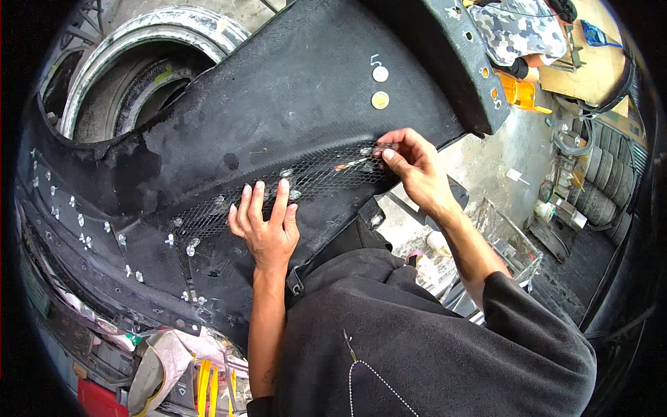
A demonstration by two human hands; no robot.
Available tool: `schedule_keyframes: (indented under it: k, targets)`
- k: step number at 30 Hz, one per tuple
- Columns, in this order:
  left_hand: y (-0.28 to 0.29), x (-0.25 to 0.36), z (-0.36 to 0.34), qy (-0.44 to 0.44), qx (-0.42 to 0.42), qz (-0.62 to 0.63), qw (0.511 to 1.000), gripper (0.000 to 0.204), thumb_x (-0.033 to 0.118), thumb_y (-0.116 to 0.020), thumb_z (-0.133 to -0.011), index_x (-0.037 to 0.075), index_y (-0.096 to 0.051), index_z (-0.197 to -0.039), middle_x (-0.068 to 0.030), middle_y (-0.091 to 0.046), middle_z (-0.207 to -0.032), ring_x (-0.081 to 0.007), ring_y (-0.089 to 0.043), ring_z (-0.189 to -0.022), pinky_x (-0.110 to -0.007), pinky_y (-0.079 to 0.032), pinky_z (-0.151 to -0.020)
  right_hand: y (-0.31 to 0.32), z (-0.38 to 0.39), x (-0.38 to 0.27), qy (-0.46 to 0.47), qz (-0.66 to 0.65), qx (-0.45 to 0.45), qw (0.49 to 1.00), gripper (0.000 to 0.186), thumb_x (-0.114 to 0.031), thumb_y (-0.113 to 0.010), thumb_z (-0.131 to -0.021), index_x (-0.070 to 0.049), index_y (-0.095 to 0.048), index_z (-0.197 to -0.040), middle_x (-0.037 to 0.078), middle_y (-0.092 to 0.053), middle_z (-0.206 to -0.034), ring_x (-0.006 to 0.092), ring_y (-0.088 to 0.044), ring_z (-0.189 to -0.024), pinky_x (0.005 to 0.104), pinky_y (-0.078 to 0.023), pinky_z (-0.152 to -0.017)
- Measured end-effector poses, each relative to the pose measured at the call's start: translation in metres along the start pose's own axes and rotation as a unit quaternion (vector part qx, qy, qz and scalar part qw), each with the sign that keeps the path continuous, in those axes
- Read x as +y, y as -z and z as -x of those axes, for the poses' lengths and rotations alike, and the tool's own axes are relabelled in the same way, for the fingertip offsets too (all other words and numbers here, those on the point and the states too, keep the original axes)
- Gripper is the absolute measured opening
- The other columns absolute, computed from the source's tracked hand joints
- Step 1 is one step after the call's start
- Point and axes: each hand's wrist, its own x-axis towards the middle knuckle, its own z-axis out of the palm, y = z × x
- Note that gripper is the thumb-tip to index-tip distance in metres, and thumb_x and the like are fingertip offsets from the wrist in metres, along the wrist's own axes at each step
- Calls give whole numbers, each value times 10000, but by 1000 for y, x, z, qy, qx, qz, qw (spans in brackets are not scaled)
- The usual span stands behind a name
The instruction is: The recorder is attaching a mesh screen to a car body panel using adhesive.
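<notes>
A large black plastic panel [299, 90], shaped like a car bumper, stretches across the view in front of me. Along its lower slope lies a strip of black diamond mesh [319, 171], with small shiny transparent blobs on it and about it. My left hand [265, 226] rests on the mesh, fingers spread, fingertips pressing near its middle. At the strip's right end my right hand [415, 170] pinches the mesh edge between thumb and fingers. A small orange-and-white mark shows through the mesh beside the right hand. Two round discs [379, 100] sit higher on the panel.
Stacked tyres [149, 31] stand behind the panel at far left. More transparent blobs dot the panel's left part. A person in camouflage clothing [521, 31] is at upper right, near an orange container [517, 92]. A cluttered cart [511, 243] stands by my right arm; rolled items line the right side.
</notes>
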Motion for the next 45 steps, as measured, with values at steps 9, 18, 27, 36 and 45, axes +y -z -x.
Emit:
schedule_keyframes:
  k: [9, 18, 27, 36, 45]
  targets:
    - [-1, 0, 0, -6, 6, -3, 1000, 372, 422, -544, -1003, 245, -672, -1305, -74, -512, -1404, -282, -434, -1342, -538, -258, -1111, 13, -9, -13, 19, 22, -95, 995, 259, 65, -516, -978, -44, -535, -1213, 38, -627, -1051, 106, -590, -1044, 264, -477, -903]
    - [-1, 0, 1, -2, 9, 0, 1000, 380, 435, -541, -1001, 251, -668, -1309, -72, -512, -1404, -284, -437, -1341, -543, -258, -1114, 20, -18, -17, 29, 128, -147, 980, 267, 31, -525, -991, -41, -520, -1248, 54, -638, -1069, 120, -612, -1029, 274, -486, -908]
    - [-1, 0, 0, -2, 6, -1, 1000, 387, 443, -520, -1012, 250, -661, -1316, -74, -507, -1405, -285, -431, -1347, -546, -258, -1115, 21, -18, -13, 22, 15, -163, 986, 292, 43, -530, -992, -61, -498, -1263, 64, -652, -1065, 121, -612, -1037, 261, -481, -910]
    - [0, 1, 1, -9, 4, -11, 1000, 394, 446, -502, -1020, 245, -657, -1321, -79, -504, -1407, -287, -429, -1350, -548, -265, -1110, 14, -17, -6, 40, 23, -110, 993, 279, 65, -540, -975, -55, -522, -1226, 56, -642, -1020, 116, -614, -1003, 268, -492, -904]
    - [-3, 0, 1, -6, 11, -9, 1000, 389, 449, -506, -1017, 254, -661, -1317, -74, -505, -1407, -287, -435, -1347, -549, -267, -1109, 15, -12, -12, 42, 49, -114, 991, 292, 74, -539, -966, -49, -531, -1231, 43, -632, -1011, 96, -597, -976, 257, -487, -873]
